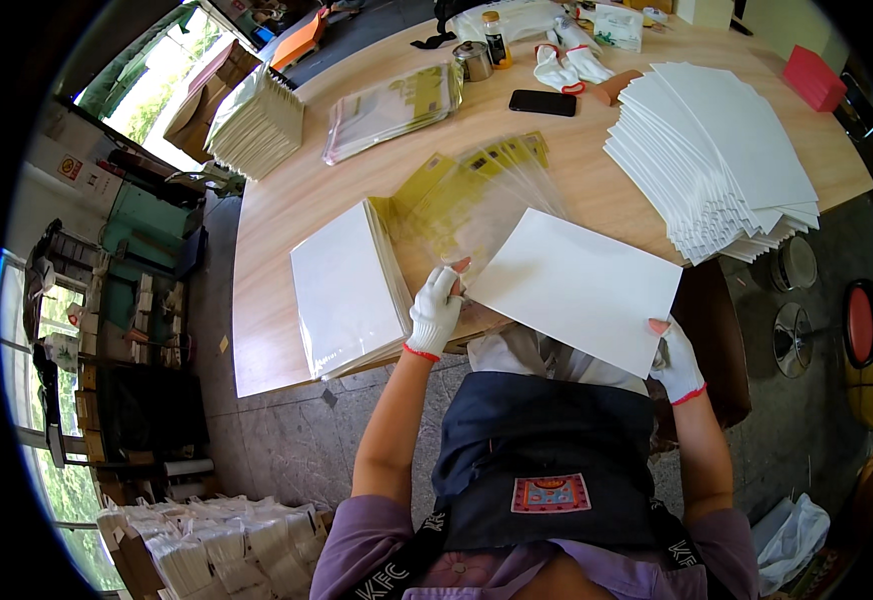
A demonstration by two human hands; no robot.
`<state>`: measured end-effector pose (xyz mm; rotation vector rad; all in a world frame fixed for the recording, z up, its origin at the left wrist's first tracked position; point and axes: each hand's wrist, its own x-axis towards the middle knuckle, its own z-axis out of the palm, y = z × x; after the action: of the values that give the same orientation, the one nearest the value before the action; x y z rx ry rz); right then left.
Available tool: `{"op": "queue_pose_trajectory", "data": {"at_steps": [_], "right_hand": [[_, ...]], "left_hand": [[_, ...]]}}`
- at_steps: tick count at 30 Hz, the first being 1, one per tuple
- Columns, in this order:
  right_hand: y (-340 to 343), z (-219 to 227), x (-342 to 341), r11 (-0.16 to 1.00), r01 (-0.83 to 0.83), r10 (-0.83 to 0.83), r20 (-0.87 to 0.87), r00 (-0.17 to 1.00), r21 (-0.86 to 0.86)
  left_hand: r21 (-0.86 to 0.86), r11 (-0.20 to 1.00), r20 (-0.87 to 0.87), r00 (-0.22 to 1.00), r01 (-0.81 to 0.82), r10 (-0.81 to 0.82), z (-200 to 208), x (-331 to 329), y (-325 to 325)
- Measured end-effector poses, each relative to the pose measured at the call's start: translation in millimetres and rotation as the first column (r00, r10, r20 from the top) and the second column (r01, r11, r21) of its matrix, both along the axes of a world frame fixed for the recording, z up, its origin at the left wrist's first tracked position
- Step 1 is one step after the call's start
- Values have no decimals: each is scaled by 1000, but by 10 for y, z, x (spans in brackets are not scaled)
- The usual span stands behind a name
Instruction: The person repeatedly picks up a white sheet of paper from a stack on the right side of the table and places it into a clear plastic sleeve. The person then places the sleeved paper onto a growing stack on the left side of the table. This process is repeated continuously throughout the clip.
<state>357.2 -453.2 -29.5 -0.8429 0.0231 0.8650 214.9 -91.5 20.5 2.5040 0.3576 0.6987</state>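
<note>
A white rectangular board [577,285] tilts over the table's near edge, and my right hand [677,365] grips its right corner between thumb and fingers. My left hand [437,308] pinches the near edge of a clear plastic sleeve, close to the board's left corner. Both hands wear white knit gloves with red cuffs and some bare fingertips. Fanned out beyond the left hand are clear sleeves with yellow printing [457,205]. Beside that hand, to the left, lies a stack of white boards in glossy sleeves [347,285].
A fanned pile of white boards [712,160] stands at the right. More sleeves [397,108] and a white stack [255,125] lie far left. A black phone [543,103], gloves [569,68], a metal tin [474,62] and a bottle [497,42] sit at the back. A stool [792,340] stands right.
</note>
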Motion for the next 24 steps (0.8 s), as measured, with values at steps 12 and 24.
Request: {"op": "queue_pose_trajectory", "data": {"at_steps": [12, 24], "right_hand": [[286, 331, -373, 999, 49, -48, 53, 997, -21], [378, 698, -885, 980, 173, -173, 8, 985, -99]], "left_hand": [[-20, 989, 134, 980, -147, 149, -9, -92, -169], [-636, 759, 427, 756, -139, 496, -401, 62, -787]]}}
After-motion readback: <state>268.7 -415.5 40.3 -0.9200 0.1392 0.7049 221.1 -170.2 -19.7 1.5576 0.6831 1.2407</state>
